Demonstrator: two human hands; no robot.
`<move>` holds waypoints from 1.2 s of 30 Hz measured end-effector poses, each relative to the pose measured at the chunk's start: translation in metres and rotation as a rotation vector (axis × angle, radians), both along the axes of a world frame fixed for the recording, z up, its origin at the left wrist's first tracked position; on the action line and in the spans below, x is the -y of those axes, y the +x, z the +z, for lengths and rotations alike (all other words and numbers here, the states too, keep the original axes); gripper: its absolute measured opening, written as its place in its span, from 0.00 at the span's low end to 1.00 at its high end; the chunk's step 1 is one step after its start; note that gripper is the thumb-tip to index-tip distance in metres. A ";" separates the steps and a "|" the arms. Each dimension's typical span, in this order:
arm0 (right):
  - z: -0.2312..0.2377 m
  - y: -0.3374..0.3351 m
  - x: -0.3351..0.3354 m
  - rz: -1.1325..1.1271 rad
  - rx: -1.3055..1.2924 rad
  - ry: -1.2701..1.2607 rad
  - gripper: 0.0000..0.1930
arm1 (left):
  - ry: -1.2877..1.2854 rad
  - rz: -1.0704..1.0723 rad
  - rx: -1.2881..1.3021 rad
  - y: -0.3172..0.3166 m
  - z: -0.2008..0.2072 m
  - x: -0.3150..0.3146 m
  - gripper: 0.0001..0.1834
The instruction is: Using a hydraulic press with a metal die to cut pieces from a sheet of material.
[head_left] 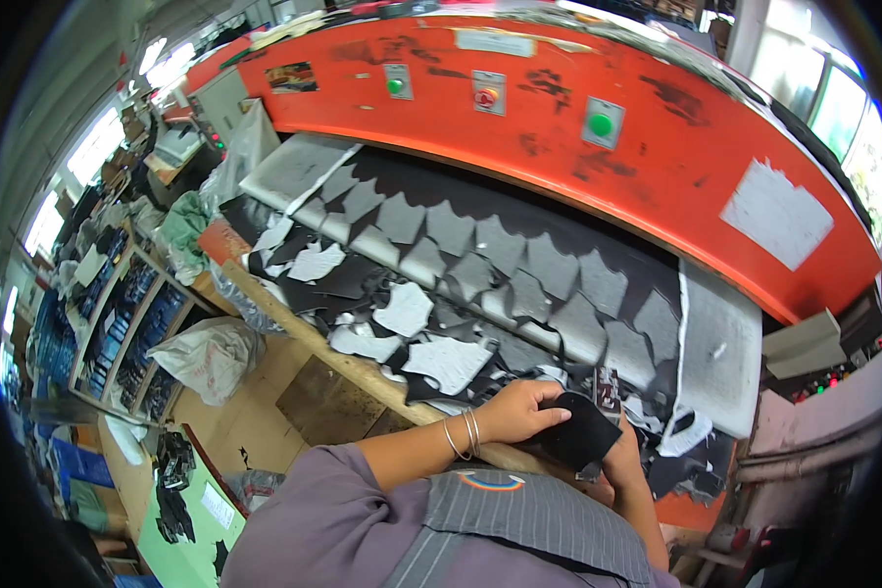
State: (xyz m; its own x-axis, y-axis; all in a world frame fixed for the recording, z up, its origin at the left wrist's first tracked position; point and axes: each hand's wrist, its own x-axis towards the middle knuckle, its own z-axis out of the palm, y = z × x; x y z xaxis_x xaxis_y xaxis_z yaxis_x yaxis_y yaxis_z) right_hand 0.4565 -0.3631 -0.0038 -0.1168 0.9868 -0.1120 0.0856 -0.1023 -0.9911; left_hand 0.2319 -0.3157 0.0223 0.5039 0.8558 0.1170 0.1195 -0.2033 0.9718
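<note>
My left hand [521, 412], with bracelets at the wrist, is closed on the edge of black cut pieces of sheet material [580, 431] in front of my waist. On their other side my right hand [621, 453] grips the same pieces; its fingers are partly hidden behind them. Whether this is one piece or a stack, I cannot tell. Beyond my hands a black sheet [402, 176] lies on the grey machine bed [720, 343], with rows of grey cut-out shapes [500, 245] showing. White and black scraps [448, 361] are heaped along the near side.
An orange-red machine beam [676, 167] with green and red push buttons spans the far side. A wooden rail [363, 377] edges the scrap heap. At left stand a shelf rack [127, 323], a white plastic bag [209, 355] and a green table [191, 529] with black pieces.
</note>
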 end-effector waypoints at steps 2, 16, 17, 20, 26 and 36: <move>0.006 -0.011 -0.003 0.101 0.427 0.192 0.22 | 0.005 0.087 -0.095 -0.043 0.010 -0.009 0.11; 0.045 -0.239 -0.065 0.633 1.221 0.375 0.32 | -0.104 0.600 -0.862 -0.403 -0.050 -0.134 0.44; 0.038 -0.242 -0.067 0.669 1.189 0.296 0.28 | -0.073 0.581 -0.936 -0.399 -0.048 -0.133 0.43; 0.028 -0.247 -0.073 0.490 1.186 0.305 0.18 | -0.219 0.439 -0.966 -0.401 -0.030 -0.146 0.40; 0.079 -0.272 -0.094 0.400 1.026 -0.031 0.09 | 0.031 0.392 -0.827 -0.422 -0.008 -0.127 0.29; 0.019 -0.269 -0.084 0.247 1.213 0.126 0.19 | -0.199 1.010 -0.863 -0.640 -0.018 -0.210 0.28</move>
